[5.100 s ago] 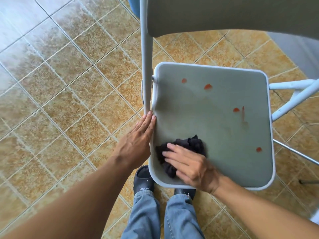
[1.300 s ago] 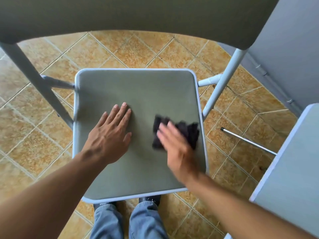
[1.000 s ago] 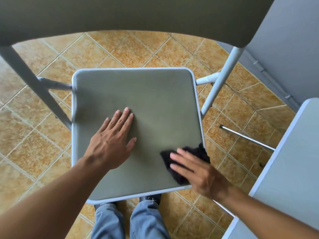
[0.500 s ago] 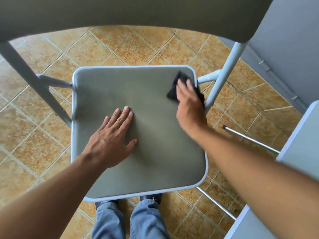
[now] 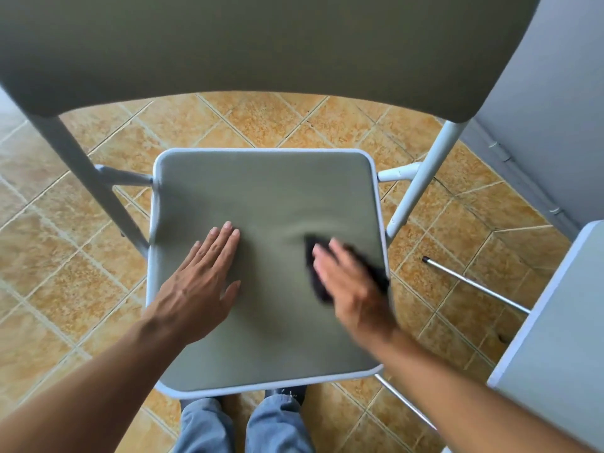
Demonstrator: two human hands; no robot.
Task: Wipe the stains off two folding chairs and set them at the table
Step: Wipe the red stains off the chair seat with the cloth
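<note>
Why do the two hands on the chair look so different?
The left hand lies flat and bare on the seat; the right hand presses a dark cloth against it. The left hand looks sharp, the right hand blurred. The left hand sits near the seat's middle, the right hand by its right edge. Both are palm down.

A dark crumpled cloth (image 5: 346, 269) is pressed by the blurred right hand (image 5: 351, 286) onto the grey padded folding-chair seat (image 5: 268, 204); the left hand (image 5: 199, 286) is laid flat beside it.
</note>
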